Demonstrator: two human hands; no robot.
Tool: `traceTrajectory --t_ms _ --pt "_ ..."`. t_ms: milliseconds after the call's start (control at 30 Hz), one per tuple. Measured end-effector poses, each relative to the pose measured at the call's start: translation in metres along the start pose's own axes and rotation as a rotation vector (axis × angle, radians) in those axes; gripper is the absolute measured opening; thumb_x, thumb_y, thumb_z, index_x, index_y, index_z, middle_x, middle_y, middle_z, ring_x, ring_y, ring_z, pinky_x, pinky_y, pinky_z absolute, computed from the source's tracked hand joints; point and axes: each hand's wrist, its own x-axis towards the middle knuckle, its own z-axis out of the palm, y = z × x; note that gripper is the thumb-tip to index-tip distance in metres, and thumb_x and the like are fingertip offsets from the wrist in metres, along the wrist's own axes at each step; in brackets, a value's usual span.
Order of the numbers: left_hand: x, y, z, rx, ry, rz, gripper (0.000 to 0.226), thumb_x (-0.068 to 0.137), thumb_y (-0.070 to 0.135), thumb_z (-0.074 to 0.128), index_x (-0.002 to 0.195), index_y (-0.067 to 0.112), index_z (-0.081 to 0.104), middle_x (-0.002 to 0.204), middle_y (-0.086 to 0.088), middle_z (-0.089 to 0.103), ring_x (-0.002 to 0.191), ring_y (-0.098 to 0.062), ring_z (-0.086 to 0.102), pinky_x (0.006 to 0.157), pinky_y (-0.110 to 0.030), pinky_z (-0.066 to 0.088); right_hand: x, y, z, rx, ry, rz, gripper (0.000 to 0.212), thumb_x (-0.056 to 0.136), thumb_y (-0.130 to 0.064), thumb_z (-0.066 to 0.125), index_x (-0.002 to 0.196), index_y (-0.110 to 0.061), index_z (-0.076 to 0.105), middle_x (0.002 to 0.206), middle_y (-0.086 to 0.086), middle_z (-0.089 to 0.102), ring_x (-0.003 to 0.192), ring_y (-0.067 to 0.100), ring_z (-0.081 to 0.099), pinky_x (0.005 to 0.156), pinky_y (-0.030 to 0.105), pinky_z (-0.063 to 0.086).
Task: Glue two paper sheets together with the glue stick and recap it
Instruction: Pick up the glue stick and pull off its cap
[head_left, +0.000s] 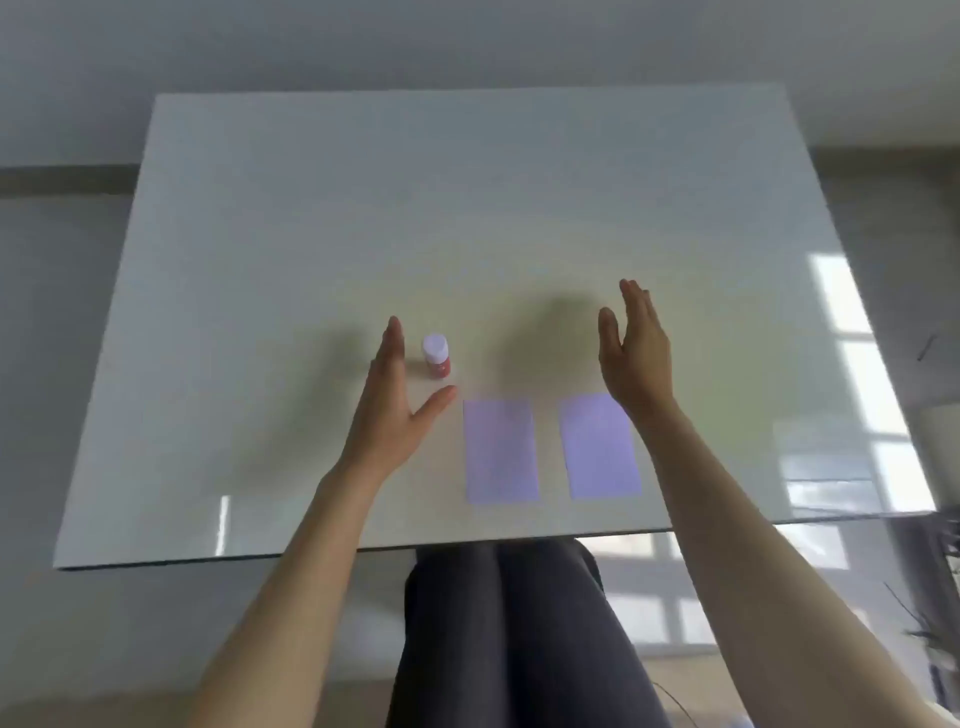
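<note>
Indoor room, home or office; cannot tell which. Glossy white table (467, 208) under both hands mirrors a paned window just right of the right hand (636, 358). Grey floor beyond.

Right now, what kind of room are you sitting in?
Probably a room at home or in an office, at a craft spot. A person sits at a glossy white table holding a glue stick and two purple paper sheets. Window panes reflect in the tabletop, and grey floor shows around it.

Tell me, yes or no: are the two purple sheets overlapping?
No, the left sheet and the right sheet lie side by side with bare table between them.
</note>
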Motion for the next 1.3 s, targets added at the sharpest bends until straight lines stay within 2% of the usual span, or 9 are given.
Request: traceTrajectory --t_ms 167,367,500,633,767,867,1033,1133,1300 --pt "0.025 -0.024 0.025 -0.077 0.153 0.155 0.067 0.085 0.039 0.061 0.142 0.013 0.035 0.147 0.005 0.042 0.136 -0.005 0.036 0.107 -0.017 0.028 0.005 0.021 0.012 0.086 0.205 -0.168 0.049 0.1 -0.025 0.037 0.145 -0.007 0.03 0.155 0.01 0.03 0.146 0.022 0.02 0.116 0.035 0.019" --pt "0.018 -0.011 0.041 -0.228 0.39 0.233 0.014 0.082 0.022 0.063 0.078 0.009 0.068 0.073 -0.006 0.072 0.076 -0.024 0.069 0.072 -0.031 0.048 -0.039 0.027 0.009 0.346 0.313 -0.307 0.047 0.099 -0.032 0.041 0.141 -0.011 0.039 0.147 0.005 0.043 0.134 0.018 0.041 0.102 0.017 0.028" --pt "-0.027 0.01 0.035 -0.214 0.452 0.363 0.02 0.076 0.026 0.073 0.094 0.018 0.073 0.081 0.004 0.071 0.072 -0.007 0.064 0.068 -0.011 0.049 -0.09 0.014 0.005 0.409 0.208 -0.356 0.049 0.091 -0.04 0.055 0.134 -0.021 0.047 0.128 0.001 0.057 0.099 0.018 0.064 0.081 0.023 0.042" --pt "-0.061 0.033 0.021 0.014 0.492 0.537 0.027 0.075 0.026 0.075 0.102 0.022 0.073 0.087 -0.001 0.068 0.079 -0.02 0.061 0.068 -0.033 0.051 -0.117 -0.021 -0.006 0.475 0.051 -0.346 0.063 0.08 -0.068 0.048 0.124 -0.022 0.056 0.086 0.0 0.07 0.055 0.012 0.066 0.058 0.023 0.046" --pt "-0.077 0.051 0.015 0.174 0.593 0.639 0.029 0.074 0.025 0.076 0.103 0.024 0.072 0.087 0.002 0.063 0.083 -0.018 0.055 0.066 -0.029 0.044 -0.124 -0.048 -0.016 0.396 0.001 -0.32 0.077 0.078 -0.078 0.032 0.068 -0.01 0.068 0.042 0.002 0.058 0.032 0.011 0.049 0.046 0.022 0.041" --pt "-0.083 0.057 0.014 0.27 0.615 0.66 0.031 0.075 0.025 0.076 0.105 0.023 0.071 0.093 0.002 0.065 0.089 -0.019 0.054 0.064 -0.028 0.043 -0.125 -0.05 -0.021 0.404 -0.06 -0.358 0.054 0.09 -0.05 0.047 0.062 -0.007 0.063 0.044 0.001 0.05 0.031 0.01 0.04 0.041 0.02 0.034" --pt "-0.081 0.064 0.008 0.338 0.658 0.656 0.033 0.075 0.028 0.075 0.107 0.026 0.071 0.096 0.004 0.065 0.092 -0.019 0.054 0.063 -0.025 0.036 -0.119 -0.039 -0.041 0.475 -0.315 -0.479 0.035 0.09 -0.026 0.059 0.124 -0.017 0.057 0.088 0.002 0.065 0.065 0.017 0.062 0.056 0.024 0.048" --pt "-0.08 0.067 0.012 0.376 0.643 0.682 0.031 0.075 0.027 0.075 0.106 0.027 0.071 0.094 0.005 0.065 0.091 -0.019 0.054 0.061 -0.024 0.034 -0.118 -0.044 -0.04 0.415 -0.192 -0.352 0.05 0.087 -0.055 0.051 0.096 -0.008 0.067 0.071 0.005 0.07 0.047 0.015 0.06 0.042 0.021 0.042" --pt "-0.077 0.063 0.015 0.396 0.587 0.712 0.031 0.075 0.025 0.075 0.106 0.025 0.071 0.094 0.004 0.065 0.09 -0.019 0.054 0.062 -0.025 0.038 -0.111 -0.038 -0.034 0.33 -0.15 -0.525 0.01 0.088 -0.021 0.061 0.086 -0.012 0.065 0.069 0.004 0.065 0.047 0.011 0.055 0.048 0.025 0.044"
